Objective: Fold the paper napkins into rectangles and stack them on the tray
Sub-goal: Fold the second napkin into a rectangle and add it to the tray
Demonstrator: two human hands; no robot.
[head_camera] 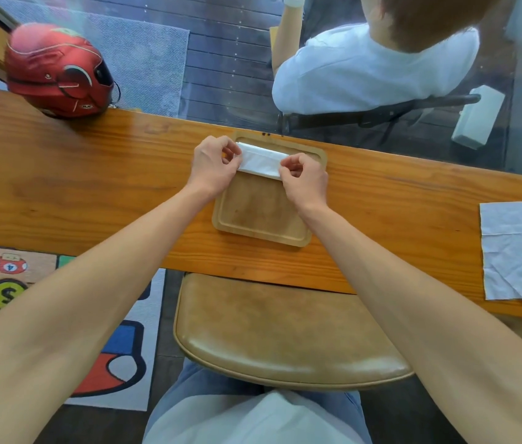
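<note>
Folded napkin (261, 161) lies across the tray's (261, 219) far end; left hand (216, 163) and right hand (304, 179) each pinch one end, likely squaring it; unfolded napkins (520, 248) wait right of tray on desk (77, 181).

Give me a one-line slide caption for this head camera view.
Both hands, left and right, set a folded napkin at the far end of a wooden tray.

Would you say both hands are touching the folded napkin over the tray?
Touching. The head view shows the left hand pinching one end of the folded napkin and the right hand pinching the other, over the far part of the tray.
</note>
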